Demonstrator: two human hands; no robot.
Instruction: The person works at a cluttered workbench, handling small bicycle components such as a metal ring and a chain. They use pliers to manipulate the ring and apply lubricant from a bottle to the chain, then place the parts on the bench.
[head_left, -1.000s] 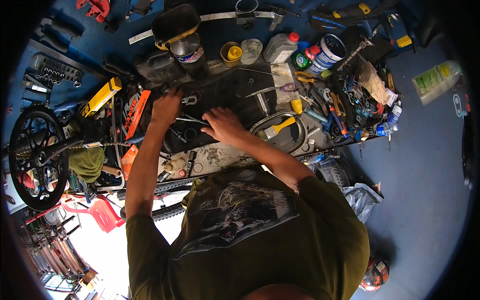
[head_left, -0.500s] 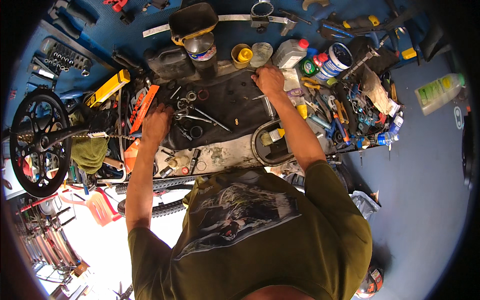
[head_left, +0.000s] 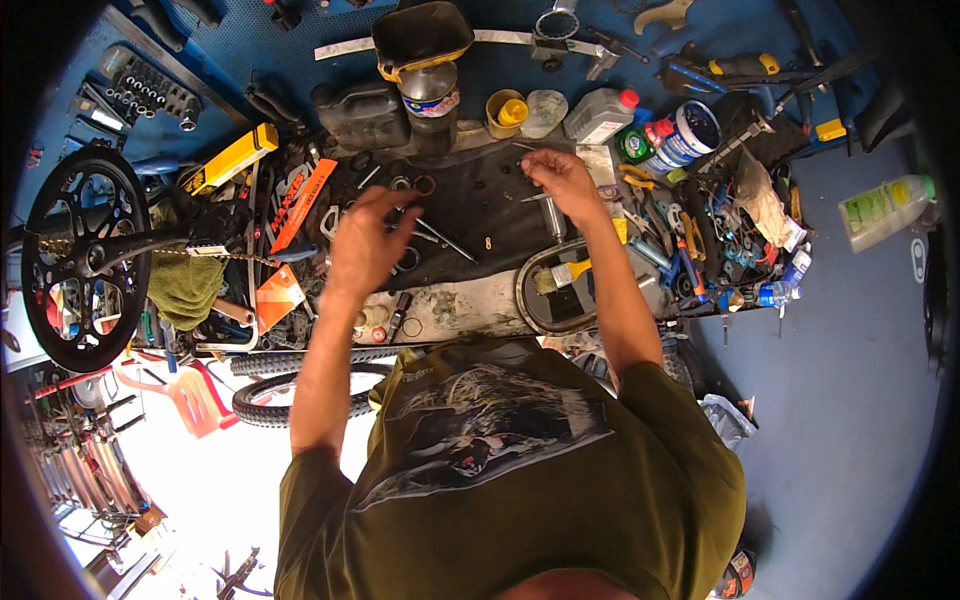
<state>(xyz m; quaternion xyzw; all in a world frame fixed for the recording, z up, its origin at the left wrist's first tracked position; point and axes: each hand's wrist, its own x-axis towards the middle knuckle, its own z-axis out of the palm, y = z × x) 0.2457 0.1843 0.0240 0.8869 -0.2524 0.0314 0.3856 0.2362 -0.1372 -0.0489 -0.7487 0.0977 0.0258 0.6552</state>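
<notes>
My right hand (head_left: 565, 185) is over the far right part of a dark mat (head_left: 455, 195), its thumb and fingers pinched together. A small dark thing may be between the fingertips, but it is too small to name. My left hand (head_left: 365, 245) hovers over the mat's left part, thumb and fingers apart, hiding part of the tools below. Beside it lie a long thin metal rod (head_left: 447, 240) and a reddish ring (head_left: 425, 185). A small gold-coloured link (head_left: 488, 243) rests mid-mat. Near my right wrist are a metal tube (head_left: 552, 220) and a brush (head_left: 562, 274) in an oval metal-rimmed tray (head_left: 522, 300).
A black crankset (head_left: 95, 260) stands at the left, above a green cloth (head_left: 188, 290). Along the back are a black canister (head_left: 360, 115), a yellow-lidded tub (head_left: 507, 115) and a grey bottle (head_left: 600, 115). Pliers and other hand tools crowd the right, near a blue-white tub (head_left: 685, 140).
My left hand has moved right and lifted from beside the orange strip to over the metal parts. The right hand has drawn back slightly, its fingers now pinched. The view has shifted a little.
</notes>
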